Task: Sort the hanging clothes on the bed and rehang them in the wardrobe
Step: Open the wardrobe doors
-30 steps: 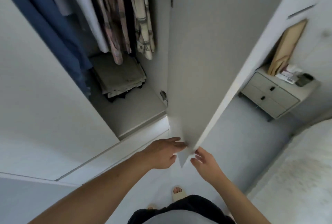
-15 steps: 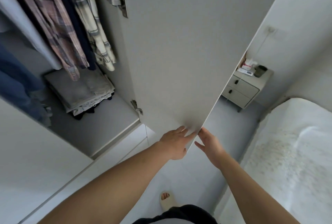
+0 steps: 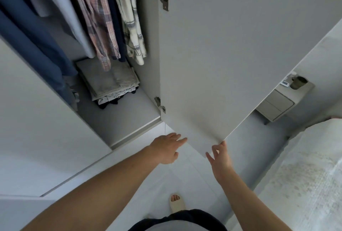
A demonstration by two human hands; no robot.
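Observation:
The grey wardrobe door (image 3: 231, 60) stands swung open in front of me. My left hand (image 3: 166, 147) reaches to its bottom edge with straight fingers touching the inner face. My right hand (image 3: 219, 158) touches the door's lower outer corner with spread fingers and holds nothing. Inside the wardrobe hang a pink plaid shirt (image 3: 96, 26), a cream checked garment (image 3: 131, 26), a dark garment between them and blue clothes (image 3: 35, 45) at the left. The bed (image 3: 305, 175) lies at the lower right, with no clothes visible on the part shown.
A stack of folded cloth (image 3: 111, 82) lies on the wardrobe floor (image 3: 118, 119). A closed wardrobe door (image 3: 37, 119) fills the left. A bedside cabinet (image 3: 281, 101) with a cup (image 3: 298, 82) stands beyond the door. My sandalled foot (image 3: 176, 201) is on the floor.
The door has swung further open to the right, showing more of the wardrobe's inside. Both hands stayed at its bottom edge; the right slid to the outer corner.

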